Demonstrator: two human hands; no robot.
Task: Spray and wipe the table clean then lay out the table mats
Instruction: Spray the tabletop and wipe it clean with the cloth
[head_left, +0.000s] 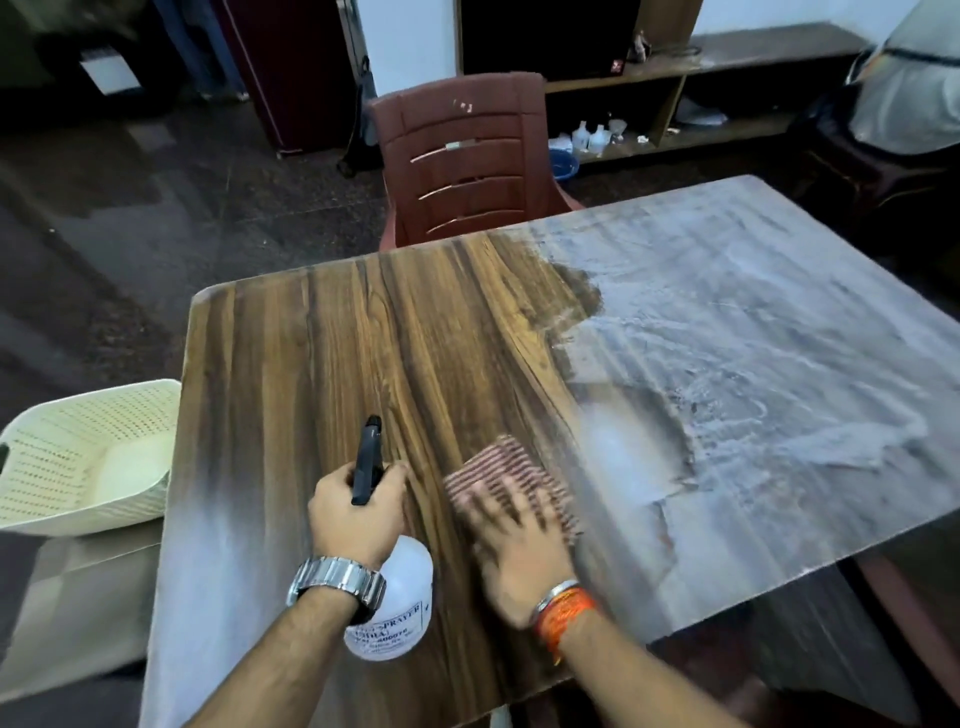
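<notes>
The wood-grain table fills the middle of the view; its right half looks wet and streaked under glare. My left hand grips the black trigger head of a white spray bottle, which is held just above the near part of the table. My right hand lies flat, fingers spread, pressing a striped pink-and-brown cloth onto the tabletop beside the bottle. The hand and cloth are motion-blurred. No table mats are in sight.
A cream perforated plastic basket sits off the table's left edge on a lower surface. A brown plastic chair stands at the far side. A low wooden shelf with small bottles runs along the back wall.
</notes>
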